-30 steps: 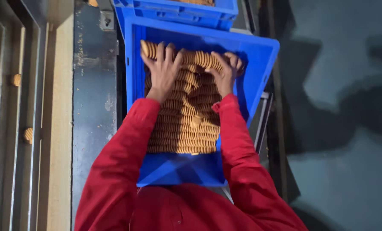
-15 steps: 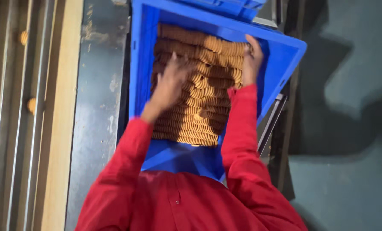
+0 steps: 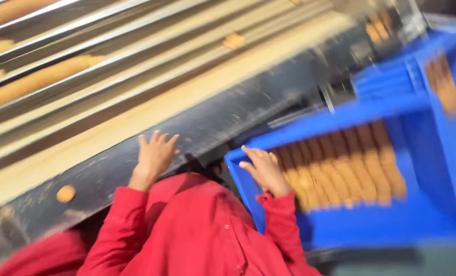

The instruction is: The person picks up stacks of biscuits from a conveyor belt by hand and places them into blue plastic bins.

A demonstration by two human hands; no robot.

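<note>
1. Swung hard to the left since a moment ago (blur everywhere): conveyor lanes (image 3: 136, 61) of biscuits now fill the 10-to-12 o'clock area, absent before.
2. Blue crate (image 3: 442, 225) shifted to 3 o'clock, tilted in frame; rows of stacked biscuits (image 3: 340, 168) standing on edge inside, filling about half.
3. Second blue crate (image 3: 391, 79) at 2 o'clock, biscuits inside too.
4. Left hand (image 3: 155, 153) lifted out of the crate, fingers spread flat on the dark table edge (image 3: 223, 120), holding nothing.
5. Right hand (image 3: 265, 171) on the biscuits by the crate's near corner, fingers loosely open, no grip seen.
6. Loose biscuit (image 3: 65, 193) at 8 o'clock.

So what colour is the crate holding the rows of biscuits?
Bright blue crate, clearest in the head view, the only one.
</note>
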